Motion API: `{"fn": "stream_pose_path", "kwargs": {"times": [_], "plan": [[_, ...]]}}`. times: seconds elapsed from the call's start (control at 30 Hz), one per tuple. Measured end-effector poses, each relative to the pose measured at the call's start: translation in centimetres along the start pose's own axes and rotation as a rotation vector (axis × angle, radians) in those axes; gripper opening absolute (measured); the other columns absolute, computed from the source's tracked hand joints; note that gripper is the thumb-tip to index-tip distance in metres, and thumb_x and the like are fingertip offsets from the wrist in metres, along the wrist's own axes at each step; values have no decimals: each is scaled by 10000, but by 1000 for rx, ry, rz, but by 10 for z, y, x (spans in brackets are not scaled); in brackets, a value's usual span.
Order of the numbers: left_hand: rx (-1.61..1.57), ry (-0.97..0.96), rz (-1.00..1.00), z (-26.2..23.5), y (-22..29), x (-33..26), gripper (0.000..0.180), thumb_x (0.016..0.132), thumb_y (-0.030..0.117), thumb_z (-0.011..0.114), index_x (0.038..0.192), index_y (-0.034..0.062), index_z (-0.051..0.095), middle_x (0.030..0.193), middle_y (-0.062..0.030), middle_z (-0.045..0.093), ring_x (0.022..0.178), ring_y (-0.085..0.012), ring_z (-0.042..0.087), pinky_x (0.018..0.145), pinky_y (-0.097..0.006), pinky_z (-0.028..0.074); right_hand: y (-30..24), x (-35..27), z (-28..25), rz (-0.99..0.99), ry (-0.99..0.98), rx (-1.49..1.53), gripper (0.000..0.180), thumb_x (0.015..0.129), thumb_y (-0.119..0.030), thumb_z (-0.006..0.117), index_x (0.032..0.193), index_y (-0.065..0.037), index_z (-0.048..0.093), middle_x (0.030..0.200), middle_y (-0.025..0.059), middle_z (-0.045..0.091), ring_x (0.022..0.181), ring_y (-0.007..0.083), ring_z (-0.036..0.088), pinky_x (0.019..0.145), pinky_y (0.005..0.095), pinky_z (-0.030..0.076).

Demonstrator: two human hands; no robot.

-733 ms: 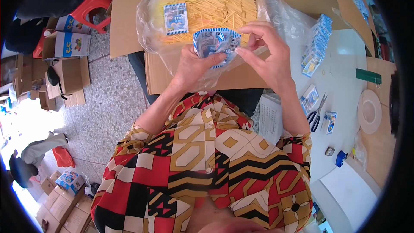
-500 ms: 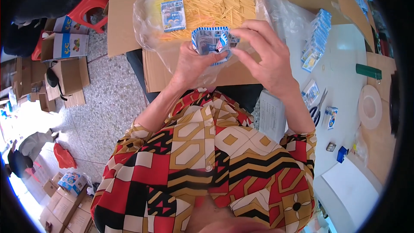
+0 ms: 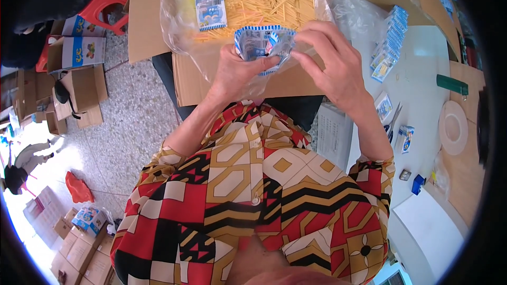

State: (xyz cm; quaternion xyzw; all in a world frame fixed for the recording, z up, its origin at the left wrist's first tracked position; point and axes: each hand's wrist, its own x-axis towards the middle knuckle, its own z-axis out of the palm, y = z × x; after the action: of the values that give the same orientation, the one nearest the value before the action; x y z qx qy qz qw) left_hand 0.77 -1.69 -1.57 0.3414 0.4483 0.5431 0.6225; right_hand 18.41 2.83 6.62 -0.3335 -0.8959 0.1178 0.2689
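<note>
My left hand (image 3: pixel 232 74) is closed round the lower left of a small blue-and-white packet (image 3: pixel 252 43), its thumb across the front. The packet's striped mouth gapes upward, and a small pink-and-white piece shows inside. My right hand (image 3: pixel 338 68) has its thumb and fingertips closed at the packet's right edge. Just beyond lies a mass of thin yellow sticks (image 3: pixel 269 2) in a clear plastic bag (image 3: pixel 173 13) lining a cardboard carton (image 3: pixel 193 82). A flat packet (image 3: pixel 210 10) of the same kind rests on the sticks.
On the white table at right are a row of packets (image 3: pixel 390 45), scissors (image 3: pixel 392 121), a small box (image 3: pixel 406 139), a green stapler-like tool (image 3: pixel 452 85) and a tape roll (image 3: pixel 453 128). A red stool (image 3: pixel 108 2) and cartons (image 3: pixel 79 53) stand at left. Another person (image 3: pixel 26 161) is at far left.
My right hand has shifted slightly right, and the packet's mouth is spread wider toward it. My left hand keeps its hold. The person at far left has moved.
</note>
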Motion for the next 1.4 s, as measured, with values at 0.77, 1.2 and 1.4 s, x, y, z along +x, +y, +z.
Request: {"fn": "stream_pose_path", "kwargs": {"times": [0.77, 1.2, 1.4], "plan": [[109, -26, 48, 4, -3, -2, 160, 735, -3, 680, 894, 14, 671, 815, 8, 654, 716, -32, 563, 642, -203, 484, -2, 10, -2, -131, -40, 8, 234, 625, -20, 717, 816, -37, 582, 946, 49, 536, 834, 225, 532, 715, 313, 465], [44, -67, -10, 0, -7, -5, 148, 739, 10, 672, 885, -6, 657, 803, -12, 656, 705, -49, 566, 640, -217, 486, 0, -15, 1, -167, -98, 75, 160, 673, -49, 709, 809, -43, 624, 893, 60, 611, 743, 219, 614, 619, 307, 499], [234, -105, 16, 3, -8, -12, 137, 730, 41, 689, 862, 25, 657, 731, -11, 642, 640, -40, 552, 571, -213, 476, 1, -19, 0, -116, -213, 59, 208, 706, -50, 679, 899, -31, 600, 926, 83, 586, 753, 240, 606, 646, 325, 501]]}}
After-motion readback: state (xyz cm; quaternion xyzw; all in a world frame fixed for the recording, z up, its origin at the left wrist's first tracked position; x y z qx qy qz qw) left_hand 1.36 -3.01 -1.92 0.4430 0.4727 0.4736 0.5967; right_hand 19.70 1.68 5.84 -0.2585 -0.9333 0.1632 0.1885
